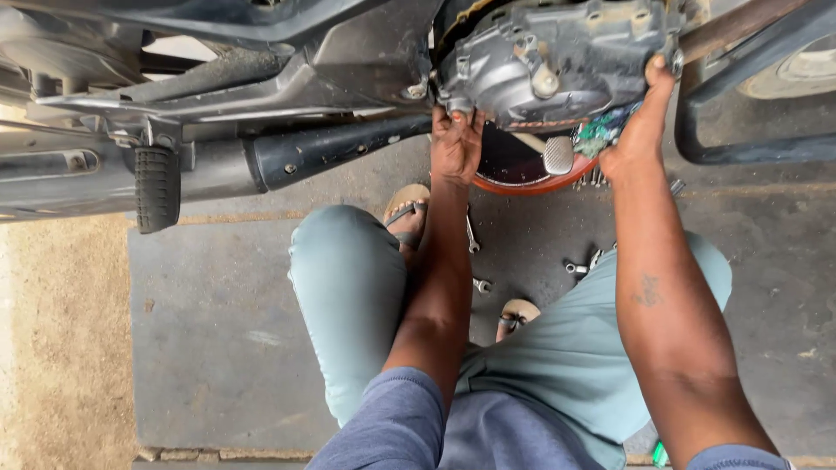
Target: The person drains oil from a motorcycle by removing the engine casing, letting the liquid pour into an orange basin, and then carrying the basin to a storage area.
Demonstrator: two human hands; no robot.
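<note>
Engine cover: the grey metal engine cover (557, 57) sits on the side of the motorcycle's engine at the top of the view, above an orange basin, between the two hands.
Left hand: the left hand (456, 144) reaches up to the cover's lower left edge, fingers pressed flat against its underside, not wrapped around anything.
Right hand: the right hand (640, 126) holds the cover's right edge, thumb stretched up to the rim near a bolt, the other fingers curled behind where they cannot be seen clearly.
Basin: the orange basin (531, 184) stands on the ground right under the cover, dark inside.
Pedal: a silver pedal (558, 155) hangs in front of the basin between the hands.
Exhaust: the black exhaust pipe (331, 148) runs leftward from the left hand.
Footpeg: a ribbed rubber footpeg (157, 187) hangs farther left.
Tools: wrenches (472, 239) and sockets (576, 268) lie scattered on the concrete floor (218, 331) near the sandalled feet.
</note>
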